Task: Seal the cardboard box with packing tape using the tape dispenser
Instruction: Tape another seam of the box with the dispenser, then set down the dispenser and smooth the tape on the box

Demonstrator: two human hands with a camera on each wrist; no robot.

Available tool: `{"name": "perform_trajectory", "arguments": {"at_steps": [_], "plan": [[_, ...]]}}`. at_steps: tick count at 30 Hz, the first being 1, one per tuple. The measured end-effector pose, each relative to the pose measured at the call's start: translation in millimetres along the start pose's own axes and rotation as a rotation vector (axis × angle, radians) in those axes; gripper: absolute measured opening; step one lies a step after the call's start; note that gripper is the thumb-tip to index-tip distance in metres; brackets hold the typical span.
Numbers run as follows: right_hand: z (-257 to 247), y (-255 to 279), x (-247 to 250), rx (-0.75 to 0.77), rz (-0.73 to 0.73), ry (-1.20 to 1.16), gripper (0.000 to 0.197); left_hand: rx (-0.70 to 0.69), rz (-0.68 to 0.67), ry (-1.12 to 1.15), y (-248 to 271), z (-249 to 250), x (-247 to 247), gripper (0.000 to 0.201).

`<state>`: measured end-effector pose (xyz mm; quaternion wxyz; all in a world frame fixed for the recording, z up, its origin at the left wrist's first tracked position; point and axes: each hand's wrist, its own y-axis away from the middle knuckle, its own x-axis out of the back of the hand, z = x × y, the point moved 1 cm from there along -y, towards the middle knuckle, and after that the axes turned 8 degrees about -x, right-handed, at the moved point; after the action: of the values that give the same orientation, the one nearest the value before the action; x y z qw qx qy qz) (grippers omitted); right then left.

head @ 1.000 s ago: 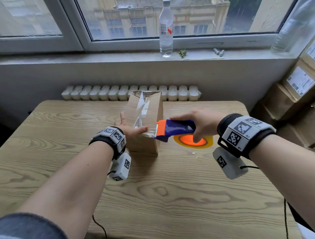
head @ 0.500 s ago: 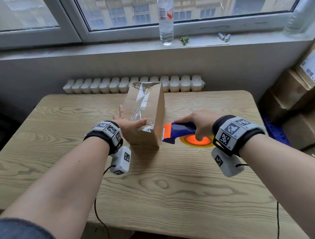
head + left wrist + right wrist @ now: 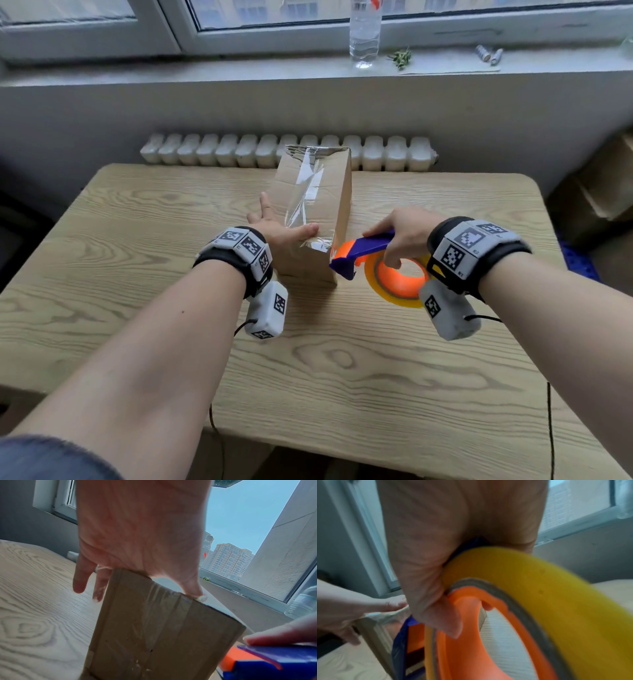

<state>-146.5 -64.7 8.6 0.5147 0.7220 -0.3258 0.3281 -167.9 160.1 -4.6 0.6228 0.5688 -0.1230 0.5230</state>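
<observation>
A tall cardboard box (image 3: 337, 202) stands upright on the wooden table (image 3: 137, 219), with clear tape (image 3: 306, 192) running down its top face toward me. My left hand (image 3: 279, 236) holds the box's near top corner, thumb across the taped top and fingers down the left side; in the left wrist view the hand (image 3: 140, 527) clasps the box (image 3: 154, 628). My right hand (image 3: 406, 233) grips the blue and orange tape dispenser (image 3: 363, 251), whose orange head touches the box's near right edge. Its yellow tape roll (image 3: 539, 588) fills the right wrist view.
A water bottle (image 3: 364, 34) and small items stand on the windowsill behind. A white radiator (image 3: 205, 152) runs behind the table's far edge. Stacked cardboard boxes (image 3: 603, 192) sit at the right. Wrist camera cables hang over the table's near edge.
The dispenser has moved down from the box's top edge to its near right edge and now tilts nose-down. My left hand has stayed on the box.
</observation>
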Motion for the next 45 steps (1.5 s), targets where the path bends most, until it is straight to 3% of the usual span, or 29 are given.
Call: {"name": "perform_trajectory", "arguments": {"at_steps": [7,11,15,19,22,28,30,33,36,39,42,45], "plan": [[3.9,-7.9,-0.9,-0.102,-0.095,-0.008,0.057,-0.013,-0.003,0.024,-0.9,-0.7,-0.8,0.128],[8.6,-9.2,-16.3,-0.142,-0.148,0.170,0.055,-0.028,0.002,0.024,-0.6,-1.2,-0.4,0.127],[34.0,-20.2,-31.8,-0.230,-0.017,0.024,0.039,-0.048,0.005,0.032,-1.1,-2.6,-1.6,0.122],[45.1,-31.9,-48.7,-0.315,-0.081,-0.058,0.025,-0.101,0.009,0.058,-3.8,-6.0,-1.2,0.104],[48.9,-42.5,-63.3,-0.341,-0.089,-0.020,0.028,-0.164,-0.037,0.073,-4.4,-11.1,3.1,0.092],[39.9,-49.1,-59.1,-0.390,0.058,-0.076,0.044,-0.298,-0.048,0.028,-7.1,-23.0,15.1,0.081],[22.9,-43.2,-43.0,-0.343,0.232,-0.172,0.048,-0.388,0.001,-0.003,-8.9,-28.6,22.6,0.077],[-18.5,-27.7,-16.7,-0.150,0.463,-0.218,0.041,-0.511,0.094,-0.120,-11.6,-31.5,32.4,0.070],[-60.9,-16.6,-9.4,-0.033,0.412,-0.092,0.039,-0.558,0.091,-0.324,-10.3,-32.2,35.9,0.072],[-84.3,-9.3,-15.0,-0.042,0.285,-0.002,0.048,-0.588,0.063,-0.406,-11.5,-36.0,33.6,0.078],[-97.0,-5.7,-21.7,-0.035,0.303,0.011,0.059,-0.625,0.091,-0.447,-16.1,-39.6,33.2,0.088],[-105.6,-9.2,-26.7,-0.036,0.365,0.059,0.048,-0.672,0.131,-0.522,-21.3,-40.3,32.4,0.091]]}}
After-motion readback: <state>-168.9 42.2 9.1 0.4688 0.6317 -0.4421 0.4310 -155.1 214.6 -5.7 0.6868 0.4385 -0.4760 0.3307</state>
